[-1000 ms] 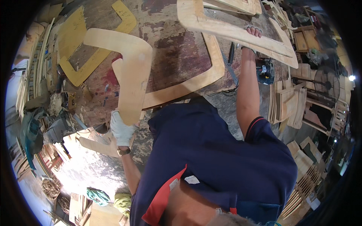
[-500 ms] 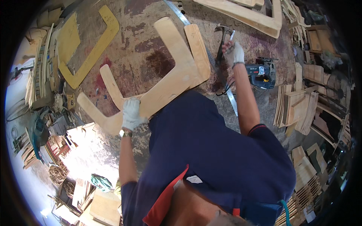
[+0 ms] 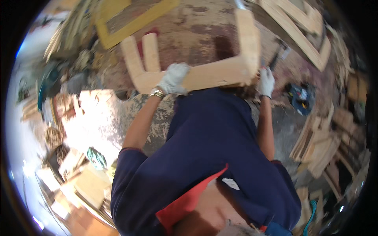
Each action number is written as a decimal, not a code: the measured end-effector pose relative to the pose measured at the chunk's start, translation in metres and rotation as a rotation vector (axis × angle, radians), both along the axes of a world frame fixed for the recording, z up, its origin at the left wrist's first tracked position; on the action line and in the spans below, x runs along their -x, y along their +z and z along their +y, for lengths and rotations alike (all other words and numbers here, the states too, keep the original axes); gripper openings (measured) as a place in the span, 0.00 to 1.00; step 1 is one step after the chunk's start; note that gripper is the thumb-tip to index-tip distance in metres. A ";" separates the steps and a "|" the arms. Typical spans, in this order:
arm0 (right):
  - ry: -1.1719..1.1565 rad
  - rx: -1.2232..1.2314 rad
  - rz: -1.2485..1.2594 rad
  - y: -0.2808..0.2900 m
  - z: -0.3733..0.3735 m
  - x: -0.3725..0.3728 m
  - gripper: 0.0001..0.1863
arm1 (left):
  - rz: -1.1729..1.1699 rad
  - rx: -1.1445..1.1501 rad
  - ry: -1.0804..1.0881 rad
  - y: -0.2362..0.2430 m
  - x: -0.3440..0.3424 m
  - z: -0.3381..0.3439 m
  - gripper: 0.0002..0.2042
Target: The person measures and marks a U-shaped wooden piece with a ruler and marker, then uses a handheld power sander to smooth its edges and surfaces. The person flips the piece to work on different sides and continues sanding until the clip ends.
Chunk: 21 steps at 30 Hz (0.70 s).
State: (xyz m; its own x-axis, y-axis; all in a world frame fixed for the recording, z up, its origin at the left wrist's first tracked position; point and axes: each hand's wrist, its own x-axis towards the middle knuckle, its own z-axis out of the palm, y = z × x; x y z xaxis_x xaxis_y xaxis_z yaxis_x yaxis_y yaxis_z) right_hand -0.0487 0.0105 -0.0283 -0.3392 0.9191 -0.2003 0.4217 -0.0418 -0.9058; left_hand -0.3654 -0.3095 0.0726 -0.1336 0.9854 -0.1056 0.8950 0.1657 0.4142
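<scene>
My left hand point(image 3: 173, 78), in a white glove, grips the lower bar of a U-shaped pale wooden frame piece point(image 3: 214, 74), fingers over its top face and thumb at the near edge. A second wooden piece lies with it, and one of its arms point(image 3: 151, 53) shows beside the left upright. My right hand point(image 3: 266, 82), also gloved, is closed just off the frame's right corner. A slim dark bit shows at its fingertips, too blurred to name. Beyond that hand a hammer point(image 3: 276, 57) lies on the worn workbench point(image 3: 193, 29).
A jigsaw point(image 3: 301, 97) rests right of my right hand. A yellow template point(image 3: 136, 25) lies at the far left, and other wooden frames point(image 3: 295, 33) at the far right. Stacked wood pieces point(image 3: 315, 145) stand at the right, and offcuts point(image 3: 88, 185) lie at the lower left.
The view has shifted. The wooden frame piece has turned so its long bar runs nearly level across my front. My right hand has come away from the hammer to the frame's right corner.
</scene>
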 end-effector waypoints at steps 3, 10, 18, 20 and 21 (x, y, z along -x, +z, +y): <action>0.066 0.257 0.156 0.019 -0.015 0.017 0.23 | 0.006 0.009 0.027 0.003 -0.002 -0.003 0.43; 0.189 0.027 -0.081 0.021 -0.038 0.036 0.14 | 0.021 0.007 0.070 -0.011 -0.006 -0.024 0.44; 0.212 0.055 -0.297 0.027 -0.053 0.027 0.23 | 0.063 0.164 0.054 -0.021 -0.010 -0.023 0.46; 0.163 0.077 -0.280 0.027 -0.054 0.024 0.23 | 0.075 0.093 0.019 -0.019 -0.013 -0.018 0.46; 0.142 0.079 -0.263 0.027 -0.054 0.021 0.23 | 0.079 0.122 0.021 -0.017 -0.015 -0.015 0.46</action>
State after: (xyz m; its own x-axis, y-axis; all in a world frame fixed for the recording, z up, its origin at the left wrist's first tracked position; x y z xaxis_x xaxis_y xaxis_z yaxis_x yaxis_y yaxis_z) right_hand -0.0702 -0.0432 -0.0013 -0.3906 0.8442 -0.3672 0.6477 -0.0314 -0.7613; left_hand -0.3506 -0.3244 0.0551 -0.1666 0.9629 -0.2123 0.9197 0.2294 0.3186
